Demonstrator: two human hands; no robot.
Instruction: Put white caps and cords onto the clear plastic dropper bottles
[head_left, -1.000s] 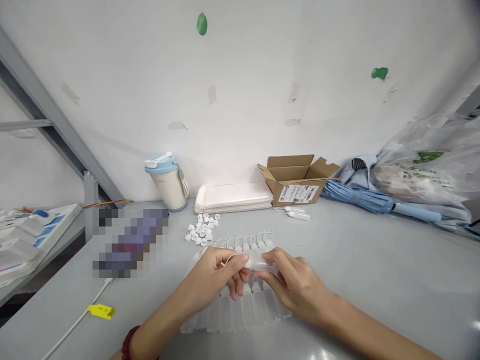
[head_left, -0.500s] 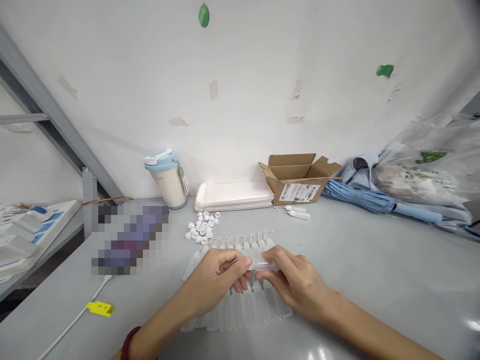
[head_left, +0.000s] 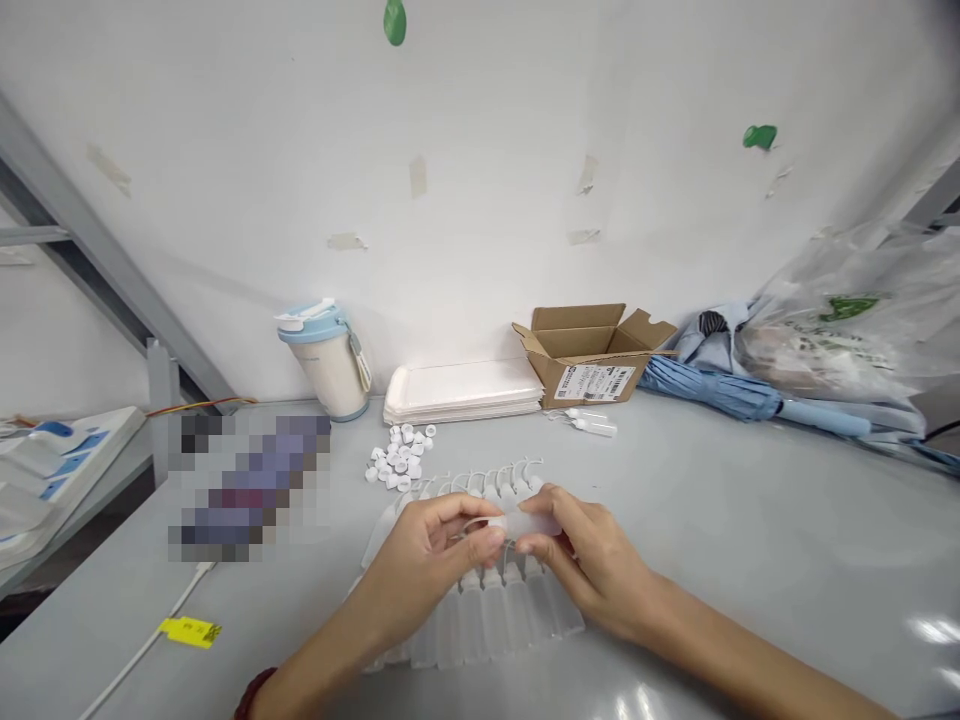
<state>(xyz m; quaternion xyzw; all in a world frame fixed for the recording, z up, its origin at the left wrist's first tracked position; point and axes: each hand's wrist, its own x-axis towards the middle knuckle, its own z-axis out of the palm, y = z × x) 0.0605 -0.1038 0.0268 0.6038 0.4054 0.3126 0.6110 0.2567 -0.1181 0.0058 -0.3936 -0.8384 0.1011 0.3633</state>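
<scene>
A small translucent plastic bottle (head_left: 534,523) lies sideways between my two hands. My right hand (head_left: 592,550) pinches its body between thumb and fingers. At its neck end, my left hand (head_left: 439,550) has thumb and fingers closed, and a thin white strap loops out there; the fingers partly hide the neck. Beneath my hands, several more translucent bottles (head_left: 480,625) lie side by side in two rows, their thin straps curling at the tops. A cluster of small white caps (head_left: 397,455) sits just beyond my left hand.
Along the wall stand a blue-lidded cup (head_left: 328,365), a stack of white trays (head_left: 465,390) and an open cardboard box (head_left: 592,370) with small bottles (head_left: 592,424) before it. A folded blue umbrella (head_left: 720,390) and plastic bag (head_left: 817,330) lie right; a cable (head_left: 142,650) runs left.
My left fingers have shifted around the bottle's neck, and a strap loop now shows there. My right hand stays on the body. The whole view has moved slightly.
</scene>
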